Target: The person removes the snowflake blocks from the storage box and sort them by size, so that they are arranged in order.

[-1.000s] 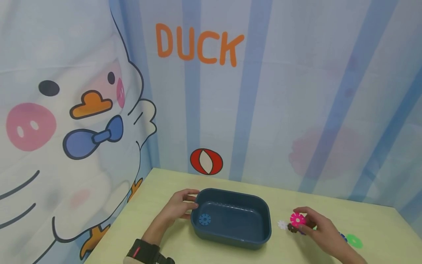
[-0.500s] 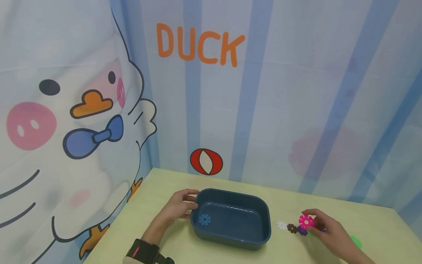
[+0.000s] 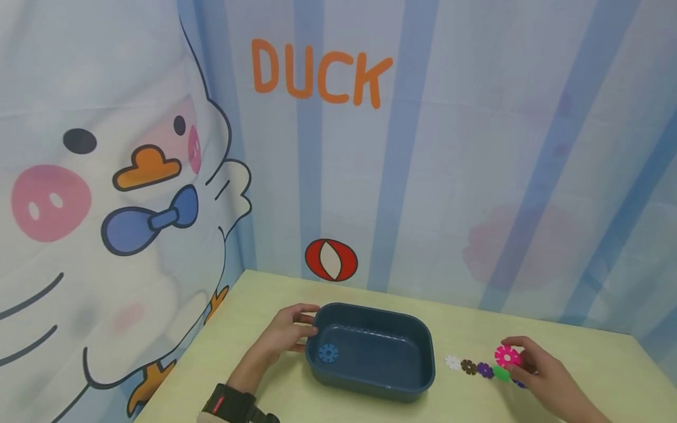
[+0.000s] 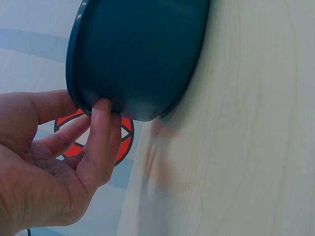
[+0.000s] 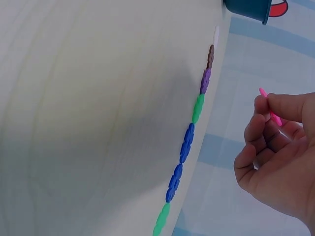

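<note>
My left hand (image 3: 288, 330) grips the left end of a dark blue plastic basin (image 3: 394, 392), thumb and fingers at its rim. In the left wrist view the fingers (image 4: 101, 132) lie against the basin's outer wall. A blue snowflake disc (image 3: 328, 353) lies inside at the basin's left. My right hand (image 3: 545, 373) pinches a pink snowflake disc (image 3: 507, 356) between thumb and fingertips, raised above a row of discs. That row runs from a white disc (image 3: 452, 362) through brown (image 3: 468, 367), purple (image 3: 485, 370) and green (image 3: 501, 373) ones toward the hand.
Farther along the row, two blue discs (image 5: 186, 143) and another green disc (image 5: 161, 220) show in the right wrist view. Behind the pale yellow table (image 3: 296, 285) hangs a striped cloth (image 3: 349, 194) with duck pictures. A black band (image 3: 231, 402) circles the left wrist.
My right hand has moved rightward along the row with the pink disc, uncovering the purple and green discs in the head view. My left hand and the basin have stayed put.
</note>
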{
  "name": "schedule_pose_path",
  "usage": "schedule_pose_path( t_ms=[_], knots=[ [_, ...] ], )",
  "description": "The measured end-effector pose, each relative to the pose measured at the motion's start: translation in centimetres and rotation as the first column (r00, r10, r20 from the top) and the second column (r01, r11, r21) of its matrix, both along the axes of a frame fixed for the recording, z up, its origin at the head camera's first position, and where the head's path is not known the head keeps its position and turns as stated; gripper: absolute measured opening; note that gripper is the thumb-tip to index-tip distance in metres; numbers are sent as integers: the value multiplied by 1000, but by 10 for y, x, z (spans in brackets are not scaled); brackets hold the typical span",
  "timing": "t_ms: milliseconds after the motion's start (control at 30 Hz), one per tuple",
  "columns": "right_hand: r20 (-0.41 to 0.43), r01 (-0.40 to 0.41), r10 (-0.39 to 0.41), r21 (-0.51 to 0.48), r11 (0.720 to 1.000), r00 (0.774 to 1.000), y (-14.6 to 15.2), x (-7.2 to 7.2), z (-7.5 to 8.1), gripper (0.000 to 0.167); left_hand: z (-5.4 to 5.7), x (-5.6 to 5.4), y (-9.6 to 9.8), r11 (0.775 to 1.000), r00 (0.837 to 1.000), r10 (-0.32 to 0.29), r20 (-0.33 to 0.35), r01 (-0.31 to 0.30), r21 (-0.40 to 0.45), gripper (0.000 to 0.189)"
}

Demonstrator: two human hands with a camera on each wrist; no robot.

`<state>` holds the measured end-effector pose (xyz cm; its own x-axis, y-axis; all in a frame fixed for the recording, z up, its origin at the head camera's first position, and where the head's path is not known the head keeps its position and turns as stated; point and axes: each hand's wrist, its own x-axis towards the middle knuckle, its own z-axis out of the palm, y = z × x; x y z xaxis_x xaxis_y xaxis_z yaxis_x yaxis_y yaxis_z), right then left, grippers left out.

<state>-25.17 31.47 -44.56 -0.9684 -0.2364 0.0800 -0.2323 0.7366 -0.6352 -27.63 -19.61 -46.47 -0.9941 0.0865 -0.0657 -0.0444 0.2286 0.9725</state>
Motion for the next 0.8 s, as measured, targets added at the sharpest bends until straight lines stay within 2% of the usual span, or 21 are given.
schedule_pose_path(
  t_ms=[167,533,800],
  knots=[
    [1,27,-27,26,999,1000,6,-2,1,45,1,0,0,1000,1000,3,-1,-3,0,49],
    [94,122,-132,103,987,987,24,-10,1,43,0,1,0,1000,1000,4,0,-4,-5,49],
    [153,166,-182,110,980,971,31,-10,2,44,1,1,0,1000,1000,1,-1,-1,-5,49]
  ],
)
